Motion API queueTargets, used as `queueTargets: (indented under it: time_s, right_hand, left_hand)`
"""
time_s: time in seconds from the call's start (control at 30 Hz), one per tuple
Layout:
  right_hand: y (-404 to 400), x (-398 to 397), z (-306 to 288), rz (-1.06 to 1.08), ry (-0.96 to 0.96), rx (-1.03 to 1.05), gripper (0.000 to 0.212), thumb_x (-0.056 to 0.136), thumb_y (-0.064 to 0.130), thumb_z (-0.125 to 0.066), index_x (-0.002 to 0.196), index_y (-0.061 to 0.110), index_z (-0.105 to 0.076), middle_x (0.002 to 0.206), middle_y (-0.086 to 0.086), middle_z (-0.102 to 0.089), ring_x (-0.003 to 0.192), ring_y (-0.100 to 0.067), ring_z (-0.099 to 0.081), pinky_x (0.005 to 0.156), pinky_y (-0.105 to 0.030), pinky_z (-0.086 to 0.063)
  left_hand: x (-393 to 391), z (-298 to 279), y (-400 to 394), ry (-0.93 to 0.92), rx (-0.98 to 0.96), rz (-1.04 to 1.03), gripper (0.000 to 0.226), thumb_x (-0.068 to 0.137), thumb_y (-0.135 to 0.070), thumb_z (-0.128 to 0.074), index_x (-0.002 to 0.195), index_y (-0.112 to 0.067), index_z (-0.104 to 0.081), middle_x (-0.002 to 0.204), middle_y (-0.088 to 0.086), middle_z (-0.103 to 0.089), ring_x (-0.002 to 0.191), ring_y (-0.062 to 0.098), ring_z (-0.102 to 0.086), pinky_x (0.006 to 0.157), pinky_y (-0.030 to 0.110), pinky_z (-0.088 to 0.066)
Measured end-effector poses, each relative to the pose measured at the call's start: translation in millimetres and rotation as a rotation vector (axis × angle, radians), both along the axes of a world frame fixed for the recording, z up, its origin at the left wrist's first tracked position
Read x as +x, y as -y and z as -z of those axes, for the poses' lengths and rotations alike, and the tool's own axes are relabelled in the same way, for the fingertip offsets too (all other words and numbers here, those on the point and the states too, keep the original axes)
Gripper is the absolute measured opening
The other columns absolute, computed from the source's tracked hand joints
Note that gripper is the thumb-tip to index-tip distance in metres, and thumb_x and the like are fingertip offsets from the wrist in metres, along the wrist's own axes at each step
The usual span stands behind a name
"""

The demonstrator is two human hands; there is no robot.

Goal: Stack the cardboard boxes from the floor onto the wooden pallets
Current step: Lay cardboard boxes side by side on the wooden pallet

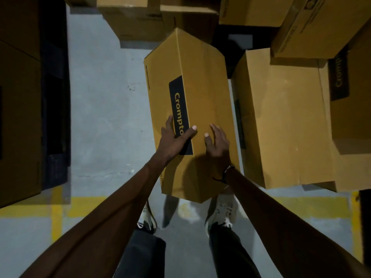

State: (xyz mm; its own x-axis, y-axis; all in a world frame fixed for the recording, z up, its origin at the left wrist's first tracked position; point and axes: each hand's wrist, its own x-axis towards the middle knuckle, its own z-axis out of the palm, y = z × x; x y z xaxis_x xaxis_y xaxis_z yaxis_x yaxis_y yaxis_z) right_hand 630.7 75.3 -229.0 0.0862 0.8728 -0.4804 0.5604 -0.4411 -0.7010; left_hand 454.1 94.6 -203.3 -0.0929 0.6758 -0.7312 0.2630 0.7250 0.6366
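Head view, looking steeply down:
Central box (pixel 200 109): tall brown carton, tilted, upper end away from the person, lower end near the shoes; whether resting on the floor or lifted clear, cannot tell.
Label (pixel 179 109): dark strip with yellow lettering "Crompto…" along the left top edge of the central box; last letters covered by the left hand.
Left hand (pixel 174 135): laid on the upper left edge of the central box, fingers straight down the left face, thumb across the top over the label; spread, not curled.
Right hand (pixel 217 140): palm down on the top face of the central box, just beside the left thumb, fingers spread and relaxed, pressing flat; nothing pinched.
Wristband (pixel 227 171): dark cord on the right wrist.
Right stack (pixel 281 121): large brown carton just beside the central box on its right, narrow gap between; further cartons piled above and to its right, one with a dark "Cromp…" strip (pixel 339 77).
Far cartons (pixel 130 19): several brown boxes along the top edge, beyond the central box.
Left stack (pixel 18 97): dim brown cartons at the left edge, dark base beneath; material of the base not clear.
Floor (pixel 104 97): grey concrete, yellow painted line (pixel 96 205) crossing below the central box.
Shoes (pixel 222 213): pale, on the yellow line, right one plainer than the left; dark trousers below.
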Motion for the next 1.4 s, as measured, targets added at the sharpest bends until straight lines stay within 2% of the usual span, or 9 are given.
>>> queueTargets:
  time_s: [0.27, 0.43, 0.53, 0.77, 0.93, 1.1, 1.2, 1.3, 1.4]
  right_hand:
    - [-28, 4, 45, 0.056, 0.106, -0.184, 0.067, 0.107, 0.055, -0.038, 0.165, 0.026, -0.018, 0.173, -0.003, -0.009, 0.159, -0.026, -0.008, 0.125, -0.056, -0.012]
    - [-40, 8, 60, 0.103, 0.055, -0.157, 0.065, 0.107, 0.050, -0.043, 0.163, 0.029, -0.018, 0.172, -0.002, -0.018, 0.156, -0.030, -0.019, 0.123, -0.059, -0.022]
    - [-42, 9, 61, 0.168, -0.038, -0.173, 0.067, 0.106, 0.047, -0.050, 0.162, 0.034, -0.016, 0.166, -0.001, -0.032, 0.148, -0.031, -0.037, 0.120, -0.055, -0.034]
    - [-43, 7, 25, 0.184, -0.109, -0.166, 0.073, 0.102, 0.033, -0.062, 0.163, 0.030, -0.021, 0.164, 0.000, -0.035, 0.148, -0.026, -0.037, 0.121, -0.050, -0.033]
    - [-53, -10, -59, 0.166, -0.097, -0.118, 0.078, 0.098, 0.035, -0.067, 0.163, 0.030, -0.024, 0.164, 0.003, -0.035, 0.148, -0.019, -0.035, 0.117, -0.036, -0.031]
    - [-54, -51, -198, 0.148, -0.155, -0.050, 0.080, 0.095, 0.037, -0.073, 0.161, 0.032, -0.029, 0.151, 0.015, -0.047, 0.133, -0.002, -0.045, 0.116, -0.027, -0.036]
    - [-49, -75, -300, 0.108, -0.141, 0.004, 0.071, 0.097, 0.029, -0.072, 0.157, 0.030, -0.035, 0.128, 0.020, -0.052, 0.108, 0.009, -0.050, 0.077, 0.007, -0.038]
    - [-40, -98, -395, 0.077, -0.136, 0.060, 0.068, 0.095, 0.025, -0.074, 0.154, 0.030, -0.040, 0.120, 0.024, -0.054, 0.097, 0.019, -0.051, 0.067, 0.006, -0.039]
    - [-23, -115, -479, 0.037, -0.115, 0.120, 0.072, 0.090, 0.032, -0.079, 0.152, 0.031, -0.042, 0.128, 0.020, -0.054, 0.106, 0.011, -0.052, 0.085, -0.009, -0.044]
  left_hand:
    - [-34, 31, 8, 0.003, 0.020, -0.076, 0.127, 0.055, -0.091, -0.076, 0.156, -0.052, -0.010, 0.165, 0.000, -0.029, 0.145, 0.027, -0.043, 0.116, 0.054, -0.041]
    - [-53, 53, 11, -0.027, -0.001, -0.085, 0.140, 0.052, -0.090, -0.078, 0.160, -0.046, 0.001, 0.169, -0.001, -0.023, 0.153, 0.025, -0.030, 0.122, 0.053, -0.032]
    - [-63, 62, 15, -0.010, 0.019, -0.120, 0.135, 0.053, -0.085, -0.083, 0.158, -0.047, -0.006, 0.164, -0.005, -0.034, 0.146, 0.022, -0.041, 0.120, 0.050, -0.036]
    - [-79, 44, 10, 0.061, 0.042, -0.159, 0.137, 0.050, -0.076, -0.089, 0.159, -0.049, -0.011, 0.164, -0.007, -0.035, 0.146, 0.022, -0.043, 0.119, 0.050, -0.039]
    - [-100, -37, -2, 0.096, 0.101, -0.181, 0.126, 0.071, -0.053, -0.090, 0.163, -0.042, -0.005, 0.169, -0.010, -0.023, 0.152, 0.017, -0.032, 0.123, 0.047, -0.033]
    - [-145, -163, -4, 0.106, 0.213, -0.202, 0.116, 0.070, -0.056, -0.089, 0.159, -0.048, -0.016, 0.163, -0.014, -0.034, 0.146, 0.015, -0.041, 0.119, 0.048, -0.040]
    - [-174, -252, 2, 0.135, 0.255, -0.233, 0.114, 0.067, -0.058, -0.090, 0.158, -0.047, -0.022, 0.159, -0.014, -0.041, 0.142, 0.015, -0.047, 0.115, 0.048, -0.045]
    - [-198, -341, 15, 0.166, 0.283, -0.264, 0.110, 0.073, -0.050, -0.090, 0.160, -0.043, -0.023, 0.157, -0.013, -0.044, 0.138, 0.011, -0.050, 0.112, 0.040, -0.048]
    - [-216, -425, 35, 0.156, 0.345, -0.269, 0.094, 0.085, -0.031, -0.085, 0.159, -0.038, -0.028, 0.144, -0.020, -0.053, 0.120, -0.008, -0.058, 0.092, 0.017, -0.053]
